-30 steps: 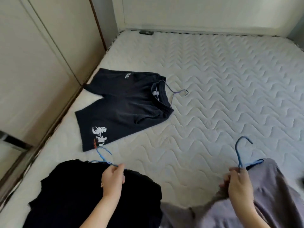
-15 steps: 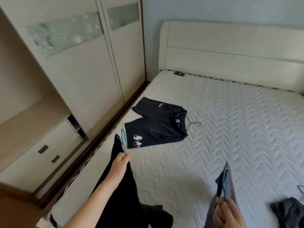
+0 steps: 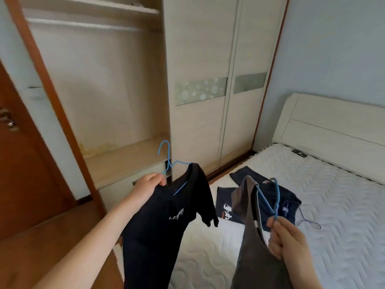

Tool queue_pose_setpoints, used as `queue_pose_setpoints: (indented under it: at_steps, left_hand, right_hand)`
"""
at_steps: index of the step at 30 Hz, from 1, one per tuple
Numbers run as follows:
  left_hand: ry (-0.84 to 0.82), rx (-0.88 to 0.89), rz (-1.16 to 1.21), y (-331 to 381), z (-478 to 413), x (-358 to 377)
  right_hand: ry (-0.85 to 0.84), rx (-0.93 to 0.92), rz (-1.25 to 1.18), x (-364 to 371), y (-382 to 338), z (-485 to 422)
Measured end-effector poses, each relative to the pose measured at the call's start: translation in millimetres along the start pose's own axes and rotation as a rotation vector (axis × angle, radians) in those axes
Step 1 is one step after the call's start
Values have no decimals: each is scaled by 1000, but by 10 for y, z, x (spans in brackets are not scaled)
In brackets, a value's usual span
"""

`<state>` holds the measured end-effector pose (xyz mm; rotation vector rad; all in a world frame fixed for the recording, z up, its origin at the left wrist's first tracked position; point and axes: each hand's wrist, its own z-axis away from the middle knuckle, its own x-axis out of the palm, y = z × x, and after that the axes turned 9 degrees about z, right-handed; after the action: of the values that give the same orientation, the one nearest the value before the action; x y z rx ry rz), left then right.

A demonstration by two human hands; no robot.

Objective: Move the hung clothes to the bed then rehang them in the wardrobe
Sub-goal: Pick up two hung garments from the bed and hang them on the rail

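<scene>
My left hand [image 3: 149, 184] grips a blue wire hanger [image 3: 166, 157] that carries a black T-shirt [image 3: 164, 222], held up in front of the open wardrobe bay [image 3: 100, 80]. My right hand [image 3: 285, 236] grips a second blue hanger [image 3: 270, 197] with a grey T-shirt [image 3: 250, 236] hanging from it over the bed's near edge. The wardrobe's hanging rail [image 3: 83, 25] runs across the top of the bay with nothing on it. A dark navy T-shirt [image 3: 258, 197] on its own hanger lies flat on the mattress [image 3: 323, 205], partly hidden behind the grey one.
Two shut sliding wardrobe doors [image 3: 218, 90] with frosted panels stand right of the open bay. A low shelf with drawers [image 3: 125, 163] fills the bay's bottom. A brown room door [image 3: 25, 163] is at the left. The white headboard [image 3: 333, 124] stands at the right.
My view has swung up and left from the mattress to the wardrobe. Both hands have lifted the black and grey shirts off the bed by their hangers.
</scene>
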<state>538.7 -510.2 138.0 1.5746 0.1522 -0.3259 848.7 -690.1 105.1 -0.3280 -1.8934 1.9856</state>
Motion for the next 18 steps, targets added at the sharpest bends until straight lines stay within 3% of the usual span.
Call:
queue_pose_setpoints:
  at_steps: [8,18]
  left_hand:
    - [247,85,125,169,535,-1620]
    - [384,75,130,-608,960,-3418]
  right_hand:
    - [-269,-131,121,1257,-555,-104]
    - [-450,-114,118,3295,-397,31]
